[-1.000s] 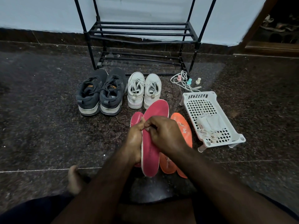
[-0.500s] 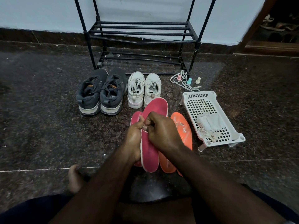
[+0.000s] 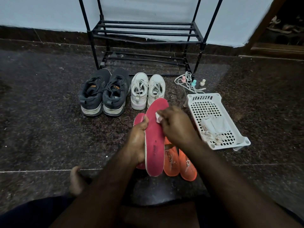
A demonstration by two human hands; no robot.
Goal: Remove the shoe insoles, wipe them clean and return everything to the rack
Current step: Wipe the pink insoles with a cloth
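Far L: dark speckled stone floor [image 3: 41,129], w/ a bare foot [image 3: 76,181] resting on it near the bottom. Next, a pair of dark grey sneakers [image 3: 104,92] side by side, heels toward the camera, just in front of the black metal rack [image 3: 146,32], whose bars hold no shoes. Beside them to the R, a pair of white sneakers [image 3: 148,90], also heels toward the camera.

Center: left hand [image 3: 138,142] is wrapped around the L edge of a pink insole [image 3: 154,145], thumb over the top face, fingers curled behind it, holding it up off the floor w/ the toe end pointing toward the white pair. A second pink insole [image 3: 139,119] lies under/behind the left hand, mostly hidden. Right hand [image 3: 177,127] has fingers closed, pinching a small white wipe [image 3: 158,118] and pressing it against the upper part of the held insole. Just R of that, two orange insoles [image 3: 179,163] lie flat on the floor, side by side (their upper ends are covered by the right forearm).

R side: a white plastic basket [image 3: 205,97] on short legs, w/ folded white cloths [image 3: 213,127] inside near its front end. Behind it, near the rack's R leg, loose white laces [image 3: 187,83] and three small bottles [image 3: 194,83] w/ pink, teal and cream tops.
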